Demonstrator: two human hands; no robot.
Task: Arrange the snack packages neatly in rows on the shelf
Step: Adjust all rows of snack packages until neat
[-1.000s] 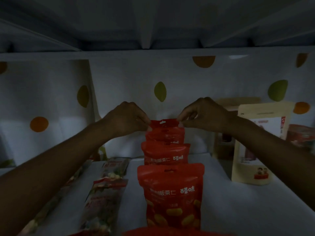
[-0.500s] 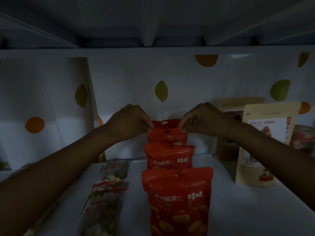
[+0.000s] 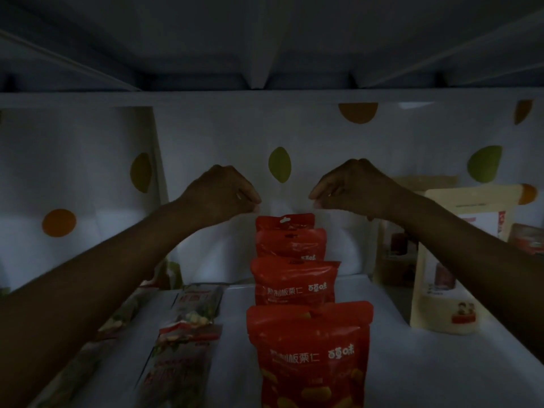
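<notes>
- Head view, a dim shelf (image 3: 412, 363): my left hand (image 3: 223, 195) and right hand (image 3: 353, 187) hover just above the rearmost red pouch (image 3: 285, 222), one to each side of its top edge. Neither touches it. Both have fingers curled in toward the thumb and hold nothing.
- Four red pouches stand upright in single file, front to back, down the middle of the shelf: the front red pouch (image 3: 309, 354), the second red pouch (image 3: 294, 282), the third red pouch (image 3: 291, 244) and the rearmost, each partly hiding the one behind.
- To the left, flat packets lie end to end on the shelf. Two show plainly, the near flat packet (image 3: 179, 363) and the far flat packet (image 3: 194, 301); more lie further left by my forearm, too blurred to count.
- To the right, one cream pouch (image 3: 459, 260) stands upright, with a brown pouch (image 3: 412, 231) behind it and a red packet (image 3: 530, 242) at the frame's edge.
- The shelf surface is white. A white backing sheet (image 3: 220, 136) printed with orange dots and green leaf shapes lines the rear, and the upper shelf (image 3: 265, 39) hangs dark overhead.
- White print on the red pouches reads "板栗仁" and the brand "百草味". The writing on the other packs is too dim to read.
</notes>
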